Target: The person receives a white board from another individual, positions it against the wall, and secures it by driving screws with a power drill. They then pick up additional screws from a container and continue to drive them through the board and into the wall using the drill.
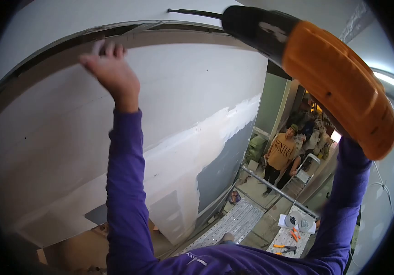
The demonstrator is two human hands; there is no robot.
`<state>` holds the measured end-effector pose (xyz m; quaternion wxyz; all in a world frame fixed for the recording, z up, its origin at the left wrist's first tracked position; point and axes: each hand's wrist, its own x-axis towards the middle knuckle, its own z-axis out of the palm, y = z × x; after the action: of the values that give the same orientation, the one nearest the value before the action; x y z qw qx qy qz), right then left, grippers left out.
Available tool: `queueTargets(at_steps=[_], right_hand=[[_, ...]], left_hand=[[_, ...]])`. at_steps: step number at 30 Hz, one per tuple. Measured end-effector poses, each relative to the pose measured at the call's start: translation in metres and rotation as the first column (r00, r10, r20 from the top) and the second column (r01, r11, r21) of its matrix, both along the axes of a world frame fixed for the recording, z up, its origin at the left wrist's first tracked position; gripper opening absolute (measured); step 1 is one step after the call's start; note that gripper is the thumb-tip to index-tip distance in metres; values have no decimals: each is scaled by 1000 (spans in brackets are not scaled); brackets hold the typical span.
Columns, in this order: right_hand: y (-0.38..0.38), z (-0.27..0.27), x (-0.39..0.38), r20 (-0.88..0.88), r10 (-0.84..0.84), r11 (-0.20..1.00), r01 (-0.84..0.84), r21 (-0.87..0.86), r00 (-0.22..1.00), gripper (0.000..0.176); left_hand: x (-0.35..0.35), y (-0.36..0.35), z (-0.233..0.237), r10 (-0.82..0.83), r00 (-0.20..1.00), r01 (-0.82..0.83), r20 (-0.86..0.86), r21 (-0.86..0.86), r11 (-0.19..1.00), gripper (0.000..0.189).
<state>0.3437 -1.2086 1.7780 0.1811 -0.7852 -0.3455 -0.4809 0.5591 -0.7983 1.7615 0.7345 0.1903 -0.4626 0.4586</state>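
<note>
An orange and black power drill point(339, 82) fills the upper right, its long thin bit pointing left at the white ceiling panel point(87, 16). My right arm reaches up to the drill from below; the drill's body hides my right hand. My left hand point(116, 75) is raised at the upper left, in front of the wall board point(183, 82) and just below the gap along the ceiling edge. Its fingers are bent and blurred, and whether something small is between them cannot be made out.
Below are perforated metal scaffold planks point(238, 220) and a rail point(277, 189). Pliers point(285, 249), an orange-handled tool point(295, 234) and two tubs point(305, 224) lie on the right plank. A person in a yellow shirt point(280, 151) stands on the floor, beside another person and a stepladder point(304, 176).
</note>
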Motion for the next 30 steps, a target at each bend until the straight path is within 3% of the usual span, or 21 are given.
queueTargets(at_steps=[1, 3, 4, 5, 6, 7, 9, 11, 12, 13, 15, 16, 18, 19, 22, 27, 30], right_hand=[[-4, -3, -4, 6, -8, 1000, 8, 9, 1000, 48], [-8, -6, -1, -3, 6, 1000, -6, 29, 1000, 47], [-6, -9, 9, -11, 28, 999, -28, 37, 1000, 46], [-8, -17, 18, -34, 56, 998, -54, 41, 998, 46], [-7, -28, 35, -67, 101, 994, -99, 36, 993, 45], [-4, -42, 57, -116, 168, 986, -166, 26, 979, 45], [2, -94, 104, -229, 331, 942, -336, 19, 915, 44], [2, -158, 123, -305, 484, 859, -511, -11, 820, 43], [1, -183, 113, -312, 525, 829, -559, -26, 792, 43], [5, -194, 94, -279, 482, 861, -508, -25, 830, 42], [15, -194, 48, -209, 134, 984, -106, 141, 969, 35], [14, -200, 52, -172, 218, 962, -181, 207, 961, 37], [7, -207, 66, -78, 368, 891, -327, 315, 927, 40], [2, -207, 69, -124, 331, 916, -287, 281, 936, 39], [-12, -203, 79, -157, 307, 936, -268, 229, 938, 38], [-22, -204, 100, 45, 482, 831, -472, 295, 875, 36], [-29, -207, 103, 5, 459, 841, -436, 320, 889, 35]], left_hand=[[4, -2, -27, -198, 979, 199, -55, 1, 980, 33], [7, -30, -77, -293, 845, 171, -447, -292, 941, 29], [25, -32, -123, -463, 792, 365, -399, -300, 881, 24], [-1, -58, -136, -555, 596, 344, -580, -440, 829, 14], [26, -49, -191, -510, 558, 441, -654, -287, 851, 11], [19, -55, -222, -510, 492, 494, -706, -257, 831, 7], [-29, -86, -234, -411, 359, 377, -838, -273, 885, 10], [-52, -90, -243, -194, 346, 383, -918, -51, 922, 14], [-53, -92, -242, -81, 341, 382, -937, 60, 922, 16], [-45, -93, -241, 106, 432, 310, -896, 258, 915, 18], [-33, -80, -235, 462, 557, 108, -691, 611, 784, 21], [-30, -75, -222, 567, 537, 7, -624, 676, 737, 22], [-39, -82, -181, 502, 540, -6, -676, 593, 805, 20], [-43, -89, -161, 463, 542, -12, -701, 545, 839, 19], [-47, -112, -118, -43, 665, 365, -745, 274, 890, 18], [-35, -141, -99, -142, 638, 388, -756, 158, 908, 24], [-43, -170, -86, -187, 629, 435, -754, 143, 889, 30]])
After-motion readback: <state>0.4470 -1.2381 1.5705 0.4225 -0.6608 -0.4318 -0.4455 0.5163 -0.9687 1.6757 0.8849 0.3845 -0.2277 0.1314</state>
